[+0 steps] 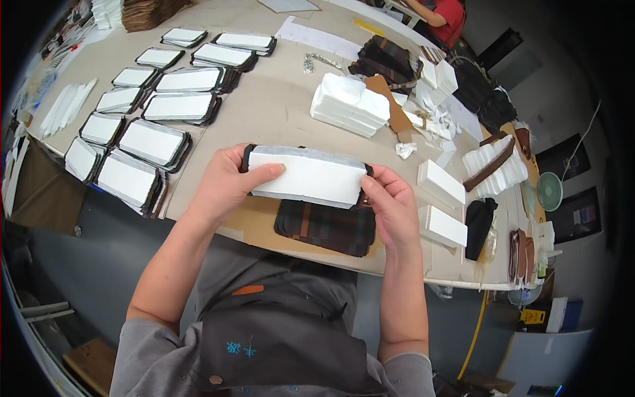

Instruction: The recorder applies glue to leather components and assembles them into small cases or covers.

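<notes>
Between my two hands is a dark fabric panel [311, 177] with a white rectangular backing on its upper face and a grey strip along its edges. My left hand [228, 178] grips its left end, thumb lying on the white. At the right end, my right hand [393, 202] pinches the dark edge between thumb and fingers. Just below, a dark plaid fabric stack [324, 228] lies on a brown board [254, 228] near the table's front edge; the held panel covers part of its top.
Rows of white-backed panels [153, 140] fill the table's left side. White sheet stacks [350, 106] stand behind and to the right [442, 182]. Brown strips [489, 162], a dark cloth [479, 228] and scraps [433, 119] lie further right. A person in red [446, 20] sits beyond.
</notes>
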Motion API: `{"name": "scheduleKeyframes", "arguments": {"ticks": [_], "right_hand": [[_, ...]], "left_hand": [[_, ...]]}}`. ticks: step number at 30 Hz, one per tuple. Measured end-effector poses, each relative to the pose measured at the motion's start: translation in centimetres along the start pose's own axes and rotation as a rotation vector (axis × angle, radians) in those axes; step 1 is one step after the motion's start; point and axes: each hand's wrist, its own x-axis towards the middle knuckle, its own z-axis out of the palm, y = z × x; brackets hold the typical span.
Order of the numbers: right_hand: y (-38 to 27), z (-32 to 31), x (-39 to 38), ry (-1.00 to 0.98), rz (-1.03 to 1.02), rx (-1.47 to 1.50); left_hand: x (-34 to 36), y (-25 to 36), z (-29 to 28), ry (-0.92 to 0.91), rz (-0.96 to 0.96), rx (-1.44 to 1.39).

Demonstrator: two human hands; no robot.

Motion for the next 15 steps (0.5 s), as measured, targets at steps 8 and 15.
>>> {"name": "scheduleKeyframes", "arguments": {"ticks": [8, 15], "right_hand": [[0.7, 2.5, 1.2, 0.119, -0.077, -0.484], [0.5, 1.5, 1.9, 0.007, -0.069, -0.107]], "left_hand": [[0.3, 0.5, 0.6, 0.152, 0.142, 0.394], [0.8, 1.1, -1.2, -0.061, 0.032, -0.061]]}}
